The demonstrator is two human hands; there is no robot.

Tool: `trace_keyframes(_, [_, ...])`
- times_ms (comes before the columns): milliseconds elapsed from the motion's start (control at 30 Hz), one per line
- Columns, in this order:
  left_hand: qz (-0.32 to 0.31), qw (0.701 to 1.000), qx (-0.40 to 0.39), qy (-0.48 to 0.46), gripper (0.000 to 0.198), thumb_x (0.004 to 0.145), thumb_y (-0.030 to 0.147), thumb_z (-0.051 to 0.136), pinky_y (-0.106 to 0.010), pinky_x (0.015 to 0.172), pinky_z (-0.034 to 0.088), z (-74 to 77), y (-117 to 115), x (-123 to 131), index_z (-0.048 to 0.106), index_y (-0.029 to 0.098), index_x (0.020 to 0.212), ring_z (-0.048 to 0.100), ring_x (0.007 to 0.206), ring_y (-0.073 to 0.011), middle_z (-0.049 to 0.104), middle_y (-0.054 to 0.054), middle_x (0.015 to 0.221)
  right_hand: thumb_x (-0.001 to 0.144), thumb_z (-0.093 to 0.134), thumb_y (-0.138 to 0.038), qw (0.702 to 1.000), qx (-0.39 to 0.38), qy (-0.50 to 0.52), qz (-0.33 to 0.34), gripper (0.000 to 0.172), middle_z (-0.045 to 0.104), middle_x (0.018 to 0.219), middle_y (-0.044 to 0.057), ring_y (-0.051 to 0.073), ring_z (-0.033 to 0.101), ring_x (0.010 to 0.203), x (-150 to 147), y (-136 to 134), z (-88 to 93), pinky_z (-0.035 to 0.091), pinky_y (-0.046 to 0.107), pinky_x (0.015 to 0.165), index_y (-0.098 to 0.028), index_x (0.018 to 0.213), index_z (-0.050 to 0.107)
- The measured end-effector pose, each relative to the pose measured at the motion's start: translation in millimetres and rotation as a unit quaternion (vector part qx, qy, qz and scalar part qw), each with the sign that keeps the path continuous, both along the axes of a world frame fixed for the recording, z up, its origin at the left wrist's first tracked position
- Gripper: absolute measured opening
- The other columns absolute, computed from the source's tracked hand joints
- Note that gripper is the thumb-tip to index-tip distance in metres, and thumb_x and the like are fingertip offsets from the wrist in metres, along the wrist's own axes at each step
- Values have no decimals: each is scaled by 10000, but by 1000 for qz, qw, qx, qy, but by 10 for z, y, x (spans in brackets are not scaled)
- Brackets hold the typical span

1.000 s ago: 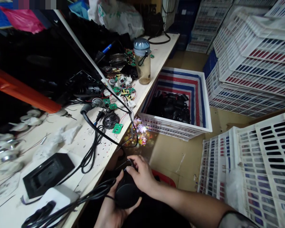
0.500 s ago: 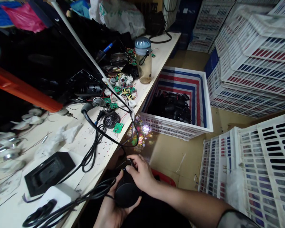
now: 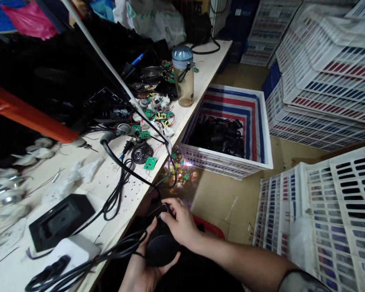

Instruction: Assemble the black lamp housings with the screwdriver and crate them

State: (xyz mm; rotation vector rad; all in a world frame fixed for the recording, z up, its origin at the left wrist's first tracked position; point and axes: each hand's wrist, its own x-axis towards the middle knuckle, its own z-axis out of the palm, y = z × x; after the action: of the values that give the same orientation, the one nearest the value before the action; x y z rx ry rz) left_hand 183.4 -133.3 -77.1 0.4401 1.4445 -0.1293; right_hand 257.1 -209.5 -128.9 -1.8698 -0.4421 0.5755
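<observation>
My left hand (image 3: 144, 259) is wrapped round a black projector lamp (image 3: 162, 249) from below and the side, its round flat base turned up toward me. A bundled black cable (image 3: 118, 245) runs from beside that hand to the bench. My right hand (image 3: 179, 223) curls over the lamp's far end, thumb and fingers at a thin dark bracket (image 3: 164, 207). The fingers hide most of the lamp's body. Past the hands, coloured light spots (image 3: 182, 172) fall on the floor beside the bench.
On the bench (image 3: 130, 202) lie a black housing (image 3: 61, 221), a white power adapter (image 3: 76, 251), green circuit boards (image 3: 150, 163) and an orange-handled driver (image 3: 30, 115). A bottle (image 3: 183, 77) stands near its edge. A lined crate (image 3: 228, 162) holds black parts; white crates (image 3: 325, 77) are stacked right.
The coloured light spots on the floor have shifted and changed in pattern. Both hands keep nearly the same hold on the lamp. Something skin-coloured has come further into view at the top left.
</observation>
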Motion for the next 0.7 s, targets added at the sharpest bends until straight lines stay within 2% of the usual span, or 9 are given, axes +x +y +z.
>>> trace_keyframes(200, [2,1000,-2,12,224,815,311,665,-402,496,577,-13,4,0,618,160,974,652,493,-229,690,-55,606,774,611,-116,1000,-1,0,-1,352,587,866,18,169,535,792,2,5,12,457,304,748,-212,1111,637])
trace_keyframes(400, [2,1000,4,0,330,803,273,676,-397,510,580,13,-7,-7,597,165,1105,661,499,-235,701,-48,617,768,611,-106,1000,-4,1,-5,352,594,862,16,167,535,789,2,3,53,459,306,758,-219,1100,643])
trace_keyframes(567, [3,1000,12,12,268,840,289,626,-400,499,573,-1,-15,-8,597,214,1095,656,490,-236,707,-26,615,769,607,-103,1000,-5,7,-1,359,599,874,21,172,537,799,10,4,66,463,312,763,-217,1108,640])
trace_keyframes(700, [-2,1000,12,8,296,823,300,652,-395,515,575,8,-19,-9,600,177,1087,652,490,-230,698,-34,606,773,605,-100,1000,-6,9,4,353,602,885,34,175,541,803,13,2,81,466,321,769,-192,1113,637])
